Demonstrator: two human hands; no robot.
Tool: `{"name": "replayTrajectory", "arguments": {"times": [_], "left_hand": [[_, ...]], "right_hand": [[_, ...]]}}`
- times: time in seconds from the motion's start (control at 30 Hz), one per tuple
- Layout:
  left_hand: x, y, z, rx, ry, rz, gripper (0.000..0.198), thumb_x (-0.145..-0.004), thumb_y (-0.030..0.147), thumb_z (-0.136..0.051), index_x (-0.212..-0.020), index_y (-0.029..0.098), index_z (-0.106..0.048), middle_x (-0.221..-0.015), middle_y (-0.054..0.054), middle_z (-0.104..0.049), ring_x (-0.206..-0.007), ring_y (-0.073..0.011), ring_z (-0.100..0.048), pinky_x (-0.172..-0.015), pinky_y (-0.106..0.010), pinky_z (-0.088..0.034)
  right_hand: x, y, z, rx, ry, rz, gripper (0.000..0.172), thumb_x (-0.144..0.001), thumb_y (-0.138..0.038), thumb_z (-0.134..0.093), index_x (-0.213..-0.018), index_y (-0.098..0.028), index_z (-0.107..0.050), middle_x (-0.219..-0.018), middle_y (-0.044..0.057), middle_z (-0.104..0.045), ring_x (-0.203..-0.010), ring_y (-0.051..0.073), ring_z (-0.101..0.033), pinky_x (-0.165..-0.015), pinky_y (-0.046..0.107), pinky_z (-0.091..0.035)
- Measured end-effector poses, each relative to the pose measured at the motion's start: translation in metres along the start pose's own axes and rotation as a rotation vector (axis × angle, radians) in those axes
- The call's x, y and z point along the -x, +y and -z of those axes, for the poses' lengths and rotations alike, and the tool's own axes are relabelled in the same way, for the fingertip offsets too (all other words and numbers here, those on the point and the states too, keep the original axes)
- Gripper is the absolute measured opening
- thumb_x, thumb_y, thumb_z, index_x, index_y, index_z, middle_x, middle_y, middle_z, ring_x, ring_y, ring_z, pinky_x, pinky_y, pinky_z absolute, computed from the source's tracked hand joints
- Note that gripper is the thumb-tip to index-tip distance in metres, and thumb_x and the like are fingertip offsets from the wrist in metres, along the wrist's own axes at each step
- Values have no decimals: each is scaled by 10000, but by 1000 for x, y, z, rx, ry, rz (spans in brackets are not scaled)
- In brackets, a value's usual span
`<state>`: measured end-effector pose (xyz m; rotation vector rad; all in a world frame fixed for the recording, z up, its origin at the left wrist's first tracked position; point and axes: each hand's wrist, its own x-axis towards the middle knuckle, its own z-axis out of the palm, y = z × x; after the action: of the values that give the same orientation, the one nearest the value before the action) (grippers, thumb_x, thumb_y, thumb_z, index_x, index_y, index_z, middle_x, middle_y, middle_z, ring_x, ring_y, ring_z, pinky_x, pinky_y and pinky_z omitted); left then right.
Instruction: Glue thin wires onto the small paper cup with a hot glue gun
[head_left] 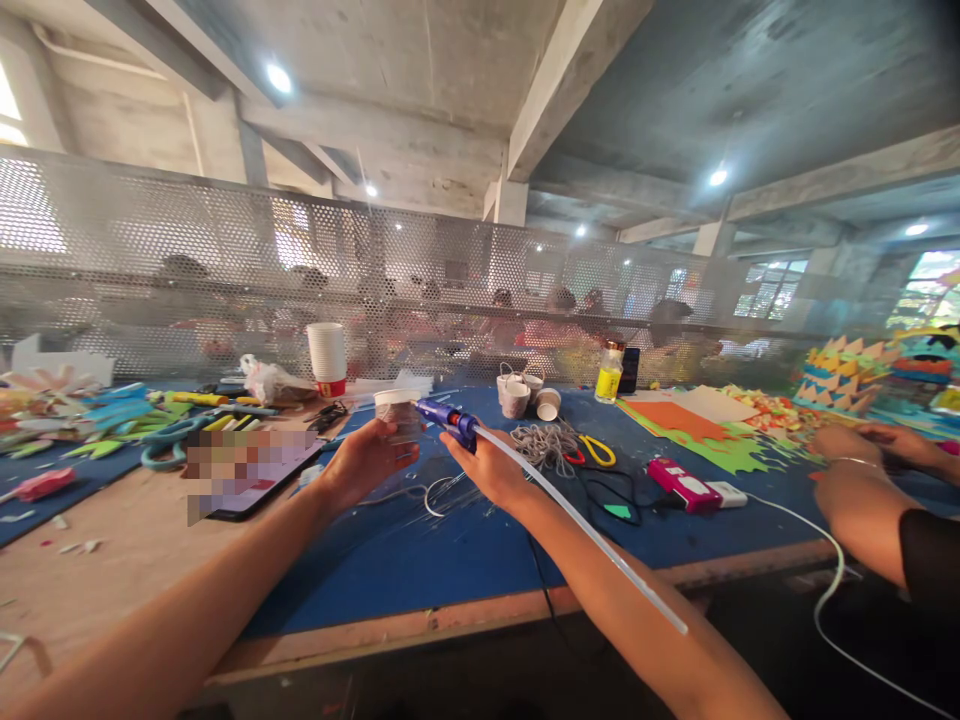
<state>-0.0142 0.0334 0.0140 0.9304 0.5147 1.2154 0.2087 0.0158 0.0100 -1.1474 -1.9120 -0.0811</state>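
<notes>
Left hand [367,458] wrapped around small paper cup [397,412], fingers closed on its side wall, cup upright and lifted off blue mat [420,560].
Right hand [487,468] clenched on glue gun [448,418]; nozzle pointed at cup wall, touching or nearly so, cannot tell which. Long clear glue stick [585,525] trailing from back of gun, over right forearm, past table edge.

Cup: judged very light, thin-walled, easily crushed or dented. Best held low on wall with a loose wrap, thumb opposite fingers, away from glue spot. Rim probably stiffest part.
Gun: rigid plastic, moderate weight, nozzle likely hot. Grip by handle only. Stick bendy, apt to snag on sleeve or table edge.

Around cup:
- Right of cup, further back: three more cups [525,395], one lying on its side.
- Right of cup, near right hand: bundle of grey cord [547,443], yellow scissors [596,450].
- Left of cup: phone [247,470], flat, screen blurred.
- Behind cup, left: stack of white cups [328,358].
- Far right of cup: yellow bottle [609,375], orange and green paper [690,430], another person's hands [862,450] on table.
- Fine glue strings visible on mat below cup.
</notes>
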Motion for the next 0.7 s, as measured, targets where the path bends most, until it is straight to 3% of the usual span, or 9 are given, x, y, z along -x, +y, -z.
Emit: {"name": "replayTrajectory", "arguments": {"times": [0.17, 0.4, 0.57, 0.7], "left_hand": [[-2, 0, 3, 2, 4, 1, 268, -786, 136, -647, -1046, 135, -712, -992, -114, -773, -776, -222, -709, -764, -360, -587], [-1, 1, 3, -28, 82, 10, 259, -796, 133, -642, -1046, 135, -705, -985, -107, -773, -758, -213, -721, -765, -354, -594], [-1, 0, 2, -2, 65, -3, 231, -811, 165, -654, -1039, 147, -689, -941, -96, -773, -785, -237, -736, -797, -386, -596], [0, 0, 1, 25, 21, 1, 220, -830, 239, -647, -1022, 144, -696, -915, -114, -776, -807, -259, -741, -791, -395, -599]], "right_hand": [[-5, 5, -5, -306, 21, -100, 394, -944, -573, -556, -980, -207, -697, -757, 33, -713, -727, 206, -681, -690, 274, -482], [-18, 22, -9, -830, -18, -452, 169, -838, -364, -603, -886, -212, -546, -510, -92, -501, -440, 120, -511, -503, 231, -428], [-19, 37, -16, -731, -208, -672, 164, -817, -318, -577, -779, -175, -647, -603, -25, -608, -515, 120, -575, -517, 223, -418], [-15, 44, -21, -533, -253, -617, 215, -802, -367, -677, -708, -181, -726, -642, 2, -669, -650, 158, -630, -601, 231, -417]]}}
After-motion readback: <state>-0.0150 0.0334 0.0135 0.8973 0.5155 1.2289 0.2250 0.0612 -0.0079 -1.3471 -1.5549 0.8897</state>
